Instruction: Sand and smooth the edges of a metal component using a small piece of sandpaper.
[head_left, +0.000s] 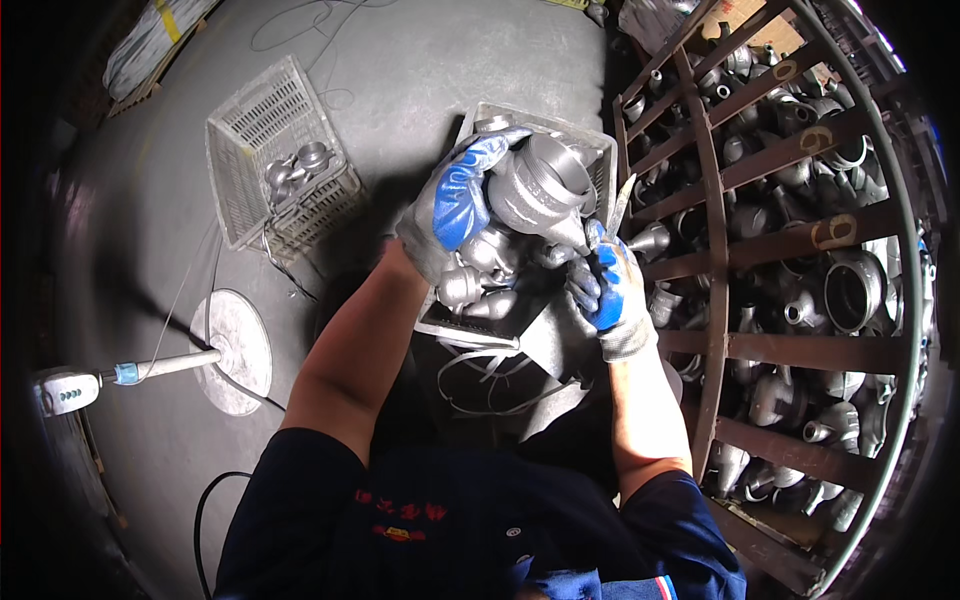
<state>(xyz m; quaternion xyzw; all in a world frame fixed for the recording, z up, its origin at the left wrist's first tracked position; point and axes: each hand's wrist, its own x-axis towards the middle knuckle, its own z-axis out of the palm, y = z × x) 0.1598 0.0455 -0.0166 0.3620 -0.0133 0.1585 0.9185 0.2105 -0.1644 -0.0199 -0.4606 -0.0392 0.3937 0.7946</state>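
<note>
Gripping the heavy, rigid metal casting (540, 190) around its body, the left hand (455, 205) steadies it while the right hand (605, 285) apparently clasps a thin blade (620, 205).

Both bare forearms rise from the near edge toward the middle, the gloved left hand (455, 205) curled with fingers wrapped closed at the far left, the gloved right hand (605, 290) just right and nearer, its fingers bent in a pinch.

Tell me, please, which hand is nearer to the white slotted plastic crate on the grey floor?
Left. The left hand grips a grey metal casting just right of the white slotted plastic crate; the right hand is farther right.
</note>
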